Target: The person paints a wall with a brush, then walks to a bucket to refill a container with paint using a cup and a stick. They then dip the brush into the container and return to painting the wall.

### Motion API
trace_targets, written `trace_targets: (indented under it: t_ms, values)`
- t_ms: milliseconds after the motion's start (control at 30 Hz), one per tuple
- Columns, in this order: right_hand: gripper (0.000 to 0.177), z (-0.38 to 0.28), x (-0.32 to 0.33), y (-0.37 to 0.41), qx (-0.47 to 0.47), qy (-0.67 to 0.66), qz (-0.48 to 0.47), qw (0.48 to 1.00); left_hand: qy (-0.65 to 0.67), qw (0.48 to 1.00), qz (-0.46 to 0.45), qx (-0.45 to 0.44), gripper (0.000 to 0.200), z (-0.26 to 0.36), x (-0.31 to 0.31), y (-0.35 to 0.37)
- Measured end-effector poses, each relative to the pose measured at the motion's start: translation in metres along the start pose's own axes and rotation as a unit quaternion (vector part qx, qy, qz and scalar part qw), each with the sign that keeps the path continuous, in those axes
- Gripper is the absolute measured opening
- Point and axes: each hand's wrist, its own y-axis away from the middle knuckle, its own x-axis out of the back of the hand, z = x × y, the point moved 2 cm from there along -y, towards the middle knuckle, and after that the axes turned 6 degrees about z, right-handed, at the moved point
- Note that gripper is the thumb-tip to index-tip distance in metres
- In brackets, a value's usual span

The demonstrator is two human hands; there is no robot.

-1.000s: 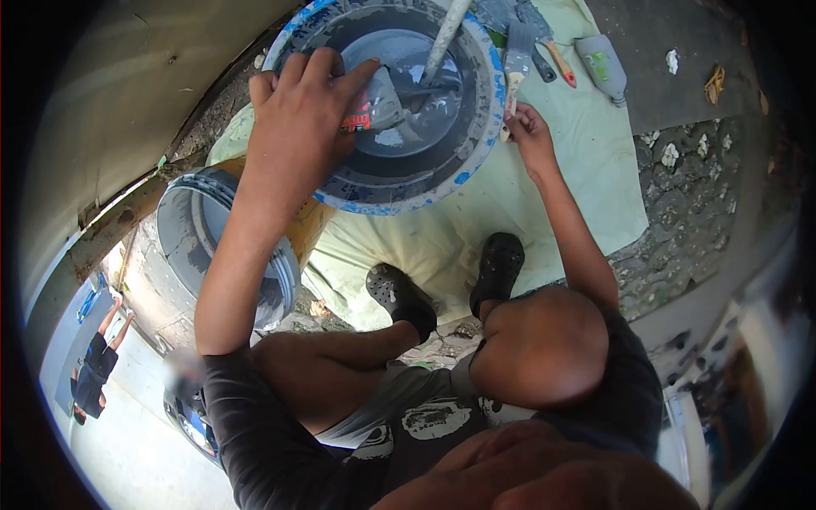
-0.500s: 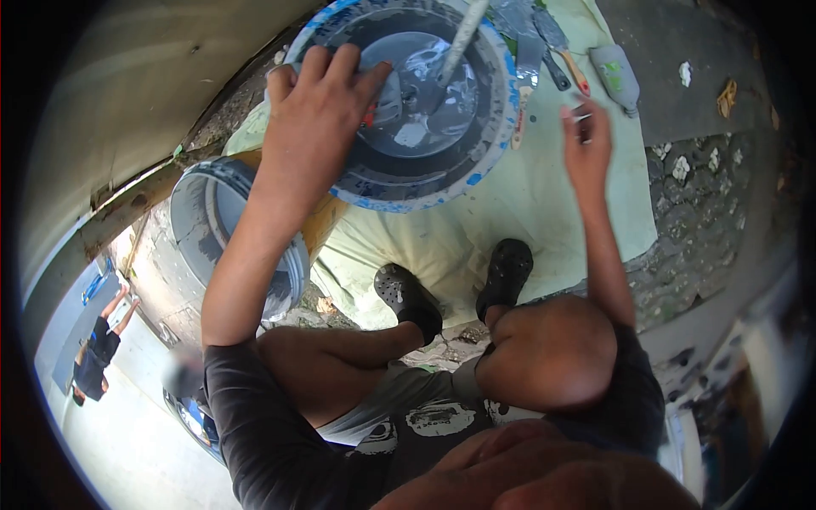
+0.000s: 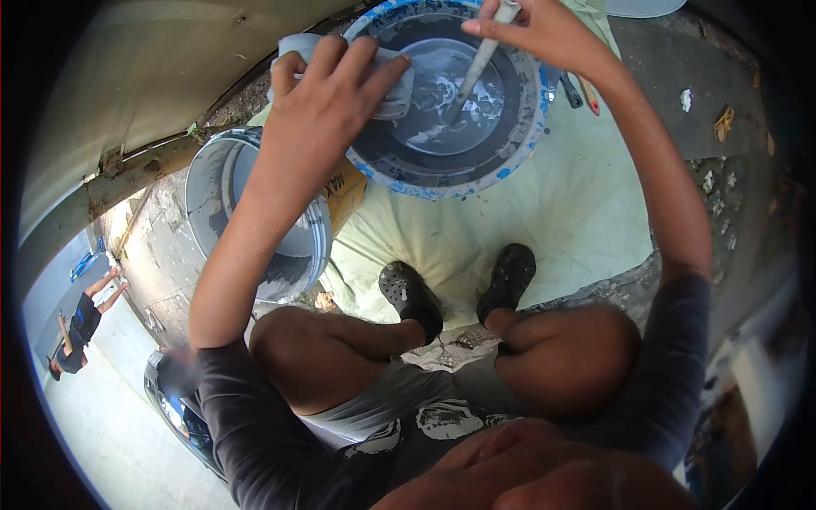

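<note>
A blue-rimmed tub (image 3: 531,127) holds grey, wet-looking liquid (image 3: 425,127). Leaning in this liquid is a long pale stick (image 3: 482,68), smeared grey at its lower end. My right hand (image 3: 544,30) is closed around the stick's upper end, thumb on the near side. Over the tub's left rim, my left hand (image 3: 327,89) grips a pale grey, crumpled-looking item (image 3: 395,95), partly hidden under the fingers; I cannot tell its kind. Below that forearm, a grey-coated bucket (image 3: 208,191) lies tipped on its side.
A pale green sheet (image 3: 476,234) spreads under the tub and my shoes. Handled tools (image 3: 588,95) lie on it, right of the tub, partly behind my right arm. A yellow-brown bag (image 3: 347,191) sits between bucket and tub. Another person (image 3: 81,327) is far off at left.
My right hand has moved from above the tools at right up to the stick and closed on it. My left hand stays at the rim, with more of the grey item showing.
</note>
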Motion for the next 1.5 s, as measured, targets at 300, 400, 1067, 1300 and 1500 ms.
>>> trace_targets:
  t_ms: [300,400,1067,1300,1500]
  values:
    - [0.023,-0.014,-0.025,0.022,0.077,-0.014,0.016,0.997,0.039,0.998,0.012,0.037,0.053,-0.001,-0.01,0.012]
    - [0.02,-0.016,-0.017,0.033,0.155,0.036,0.086,0.984,0.043,0.998,0.014,0.037,0.054,-0.002,-0.01,0.012]
    - [0.019,-0.011,-0.027,0.042,0.083,0.16,0.081,0.98,0.046,0.998,-0.034,0.037,0.072,0.006,-0.029,0.009]
    - [0.016,-0.009,-0.026,0.038,0.001,-0.027,0.139,0.99,0.057,0.997,-0.047,0.032,0.072,0.01,-0.029,0.005]
    - [0.019,-0.027,-0.006,0.054,0.068,0.097,0.138,0.983,0.098,0.994,-0.043,0.029,0.072,0.02,-0.03,0.0]
